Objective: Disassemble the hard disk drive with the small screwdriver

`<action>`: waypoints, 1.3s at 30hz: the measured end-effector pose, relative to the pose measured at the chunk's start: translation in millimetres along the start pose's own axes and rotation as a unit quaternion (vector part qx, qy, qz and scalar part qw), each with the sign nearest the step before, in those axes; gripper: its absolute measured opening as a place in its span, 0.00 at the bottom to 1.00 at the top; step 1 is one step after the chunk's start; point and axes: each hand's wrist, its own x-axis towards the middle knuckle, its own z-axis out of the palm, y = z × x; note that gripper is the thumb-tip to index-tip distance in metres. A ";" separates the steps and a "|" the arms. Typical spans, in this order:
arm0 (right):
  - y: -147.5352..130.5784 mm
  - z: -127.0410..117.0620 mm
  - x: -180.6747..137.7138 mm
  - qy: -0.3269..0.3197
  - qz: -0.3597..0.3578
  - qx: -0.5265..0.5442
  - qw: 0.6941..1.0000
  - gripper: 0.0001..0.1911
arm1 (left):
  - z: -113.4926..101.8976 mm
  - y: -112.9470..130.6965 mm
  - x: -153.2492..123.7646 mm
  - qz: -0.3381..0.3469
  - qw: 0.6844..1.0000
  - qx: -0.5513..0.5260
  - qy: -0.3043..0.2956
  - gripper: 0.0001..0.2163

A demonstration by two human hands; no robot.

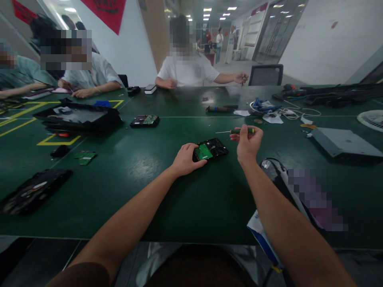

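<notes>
Hard drive on green table, green circuit board facing up, near end held between thumb and fingers of left hand. Right hand wrapped round handle of screwdriver, right of left-hand grip; thin shaft points left, apart from drive. Beyond left hand, to its left: second drive. Farther left: loose green board, black casing. Right of right hand: grey metal box. Beyond both hands: seated person.
</notes>
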 end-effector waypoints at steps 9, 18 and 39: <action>7.3 0.7 -7.0 -0.021 -0.046 -0.055 0.997 0.20 | 1.4 -0.1 0.6 0.000 1.000 0.000 0.007 0.35; 16.5 9.7 6.9 0.052 -0.117 -0.133 0.983 0.17 | 3.5 -4.8 1.4 0.011 1.000 0.002 0.008 0.35; -19.0 8.8 -26.3 -0.092 -0.169 -0.194 0.962 0.27 | 0.7 -2.0 -0.6 0.014 1.000 0.021 -0.011 0.40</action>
